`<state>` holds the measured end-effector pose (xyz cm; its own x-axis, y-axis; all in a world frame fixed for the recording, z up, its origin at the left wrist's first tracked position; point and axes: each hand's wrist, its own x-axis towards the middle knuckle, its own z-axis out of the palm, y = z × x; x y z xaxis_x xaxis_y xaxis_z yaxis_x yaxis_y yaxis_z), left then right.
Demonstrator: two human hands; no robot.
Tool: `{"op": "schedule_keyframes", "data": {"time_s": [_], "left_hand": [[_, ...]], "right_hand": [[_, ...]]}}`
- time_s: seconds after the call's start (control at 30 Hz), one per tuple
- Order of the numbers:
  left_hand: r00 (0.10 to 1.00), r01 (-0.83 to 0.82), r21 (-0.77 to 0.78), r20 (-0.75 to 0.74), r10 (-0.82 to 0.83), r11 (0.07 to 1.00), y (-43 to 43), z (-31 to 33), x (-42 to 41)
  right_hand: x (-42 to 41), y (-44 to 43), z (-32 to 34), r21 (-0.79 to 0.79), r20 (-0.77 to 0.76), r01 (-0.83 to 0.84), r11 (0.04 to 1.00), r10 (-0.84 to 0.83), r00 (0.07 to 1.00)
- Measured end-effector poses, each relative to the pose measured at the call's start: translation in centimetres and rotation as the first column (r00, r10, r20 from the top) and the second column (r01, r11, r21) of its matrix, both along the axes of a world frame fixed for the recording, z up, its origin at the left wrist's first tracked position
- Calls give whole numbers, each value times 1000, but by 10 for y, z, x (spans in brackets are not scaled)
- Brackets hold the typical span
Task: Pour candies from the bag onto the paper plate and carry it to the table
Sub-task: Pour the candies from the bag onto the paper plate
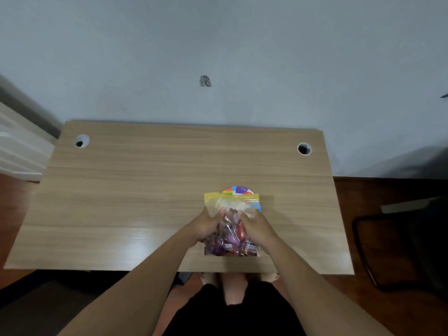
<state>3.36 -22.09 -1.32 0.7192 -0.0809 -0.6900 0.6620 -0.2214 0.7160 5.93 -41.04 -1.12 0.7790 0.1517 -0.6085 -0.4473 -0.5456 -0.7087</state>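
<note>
Where the bag (231, 224) overlaps, plate (238, 190) mostly hidden

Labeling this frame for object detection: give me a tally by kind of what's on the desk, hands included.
Candy bag, yellow zip strip, held upright in both hands: 1
Paper plate, multicoloured, mostly hidden behind the bag: 1
Hands: 2, left hand and right hand
Cable holes in the desk: 2
Candies: too jumbled to count
Total: 6

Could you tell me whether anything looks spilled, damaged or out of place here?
Nothing spilled: the candies are all inside the bag, held by both hands. The plate is mostly hidden behind it.
</note>
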Motion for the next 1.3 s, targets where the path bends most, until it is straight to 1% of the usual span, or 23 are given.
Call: {"op": "schedule_keyframes", "data": {"time_s": [0.1, 0.13, 0.2, 0.33, 0.43, 0.57, 0.67, 0.8, 0.97, 1.1, 1.23, 1.3], "left_hand": [[999, -29, -118, -40, 24, 993, -2, -8, -8], [998, -24, -126, -59, 16, 992, -3, -10, -10], [994, -14, -108, -105, 3, 994, -4, -14, -13], [979, -46, -14, -201, 42, 999, -7, -18, -18], [971, -17, 15, -238, 20, 1000, -9, -20, -18], [964, -5, 34, -266, 14, 999, -12, -24, -17], [960, 22, 42, -279, -9, 999, -13, -29, -16], [955, 46, 54, -295, -28, 997, -14, -31, -13], [949, 8, 73, -315, 16, 997, -14, -30, -11], [953, -1, 93, -301, 29, 996, -14, -33, -11], [957, 4, 117, -289, 31, 993, -15, -39, -11], [955, 9, 115, -294, 25, 993, -15, -40, -11]], "right_hand": [[-7, -4, -14, -15, -51, 1, 1000, -1, 999], [-8, -5, -19, -20, -62, -4, 1000, 3, 998], [-10, -7, -26, -40, -76, -10, 999, 7, 997], [-11, -10, -36, -68, -119, -1, 998, -7, 993], [-10, -12, -39, -77, -164, -12, 997, -1, 987], [-10, -14, -41, -111, -159, -9, 994, -8, 987], [-9, -15, -45, -103, -195, -16, 995, -5, 981], [-9, -17, -46, -120, -169, -24, 993, 3, 986], [-10, -21, -52, -125, -212, -5, 992, -21, 977], [-11, -23, -53, -122, -205, 1, 993, -26, 978], [-11, -23, -52, -117, -191, -35, 992, 12, 982], [-12, -24, -51, -122, -192, -18, 992, -6, 981]]}}
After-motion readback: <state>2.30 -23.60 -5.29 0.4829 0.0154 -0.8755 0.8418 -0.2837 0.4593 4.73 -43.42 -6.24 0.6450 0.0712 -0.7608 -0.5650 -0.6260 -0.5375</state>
